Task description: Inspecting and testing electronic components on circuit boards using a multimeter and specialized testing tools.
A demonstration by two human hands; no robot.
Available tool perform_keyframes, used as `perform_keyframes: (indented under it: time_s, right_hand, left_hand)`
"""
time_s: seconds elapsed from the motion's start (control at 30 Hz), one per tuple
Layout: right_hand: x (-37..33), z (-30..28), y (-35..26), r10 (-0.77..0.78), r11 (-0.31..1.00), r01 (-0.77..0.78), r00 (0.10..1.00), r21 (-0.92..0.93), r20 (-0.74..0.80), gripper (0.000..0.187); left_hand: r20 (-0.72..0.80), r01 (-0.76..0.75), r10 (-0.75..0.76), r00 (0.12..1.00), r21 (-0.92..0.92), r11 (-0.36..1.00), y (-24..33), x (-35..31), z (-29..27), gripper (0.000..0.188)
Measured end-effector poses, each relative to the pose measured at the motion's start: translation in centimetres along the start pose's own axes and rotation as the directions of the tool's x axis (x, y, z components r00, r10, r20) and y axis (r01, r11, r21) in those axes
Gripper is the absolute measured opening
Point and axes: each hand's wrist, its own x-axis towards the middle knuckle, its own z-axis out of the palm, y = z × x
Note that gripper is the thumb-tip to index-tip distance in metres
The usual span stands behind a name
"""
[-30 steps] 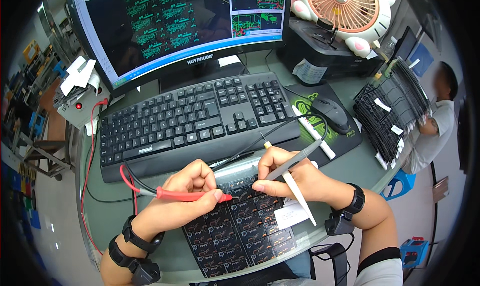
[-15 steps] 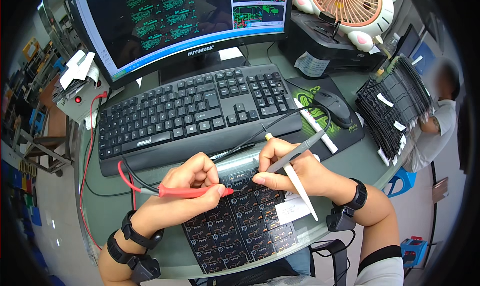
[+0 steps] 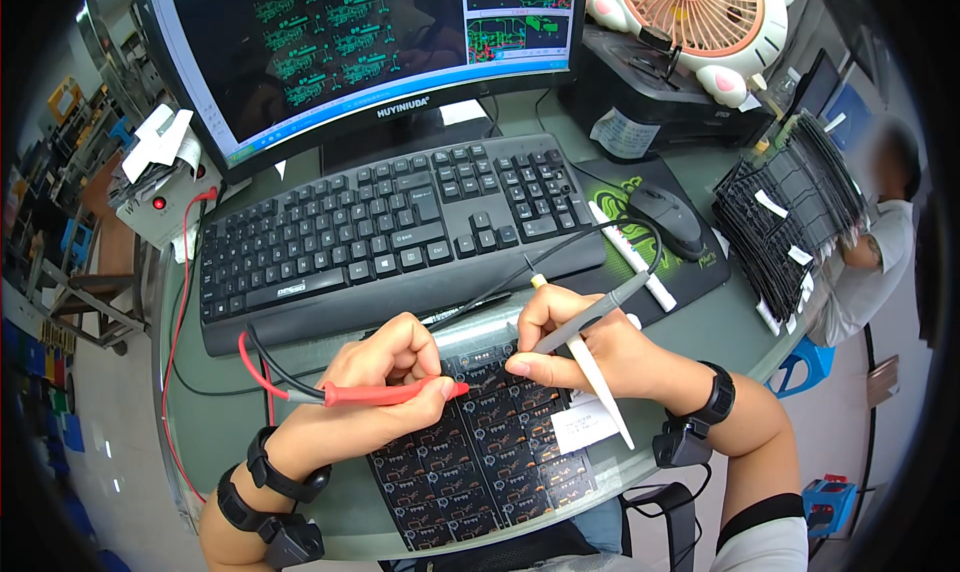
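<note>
My left hand (image 3: 385,382) is closed around a red test probe (image 3: 375,394), its tip pointing right over the upper part of a black circuit board panel (image 3: 440,482). In my right hand (image 3: 600,352) are a grey test probe (image 3: 590,320), slanting down toward the same panel, and a white tapered pen-like stick (image 3: 605,397) with a yellow collar and thin dark tip. The fingers hide the grey probe's tip, so I cannot tell whether it touches. Rows of small repeated circuits cover the panel, and a white paper slip (image 3: 584,425) lies at its right side.
Behind my hands stand a black keyboard (image 3: 390,222) and a monitor (image 3: 330,42). A white marker (image 3: 632,257) and mouse (image 3: 665,220) lie on the mouse pad. Stacked black boards (image 3: 780,222) stand at right, near another person (image 3: 880,232). A red cable (image 3: 176,317) runs along the left.
Both hands hold nearly the same pose over the panel. The red probe's rear end has dropped slightly, and the view has shifted a little.
</note>
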Motion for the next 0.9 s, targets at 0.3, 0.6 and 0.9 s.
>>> perform_keyframes:
  time_s: [0.3,0.6,0.9]
  right_hand:
    - [0.0,-0.1,-0.3,0.037,0.999,-0.038,0.999,0.014,0.021,0.022]
    - [-0.2,-0.2,-0.4,0.096,0.993,-0.097,0.995,0.067,0.024,0.022]
    - [-0.1,-0.4,-0.8,0.061,0.996,-0.064,0.997,0.069,0.042,0.023]
  left_hand:
    - [-0.003,-0.006,0.006,1.000,0.025,1.000,0.2,0.0,0.0,0.020]
    - [0.005,0.078,-0.079,0.997,-0.224,0.971,0.1,0.0,-0.8,0.017]
    - [0.101,0.081,-0.060,0.993,-0.225,0.971,0.0,-0.3,-1.0,0.014]
